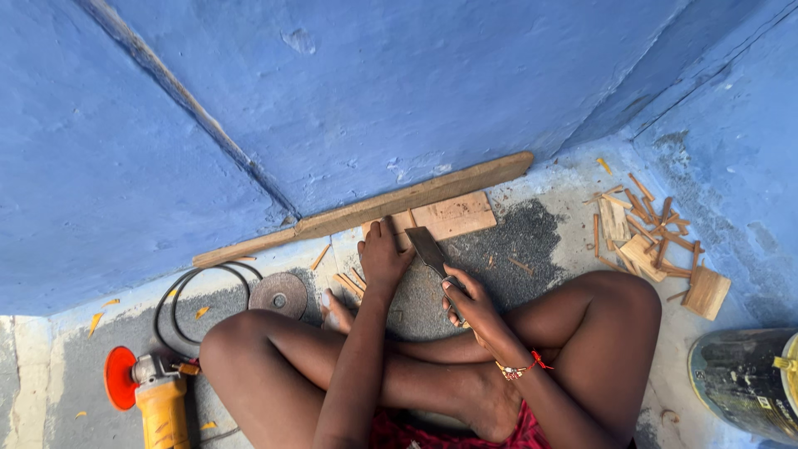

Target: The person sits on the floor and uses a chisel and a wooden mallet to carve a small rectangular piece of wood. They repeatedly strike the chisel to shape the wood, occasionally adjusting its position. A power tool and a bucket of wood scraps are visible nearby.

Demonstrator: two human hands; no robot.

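Concrete floor: right hand (472, 301) fingers grip chisel (434, 254); left hand (382, 254) flat on board (449, 216).

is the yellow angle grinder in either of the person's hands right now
No, the yellow angle grinder lies on the floor, apart from both hands.

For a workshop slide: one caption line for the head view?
Seated cross-legged, left hand steadies a wood piece while right hand holds a flat blade.
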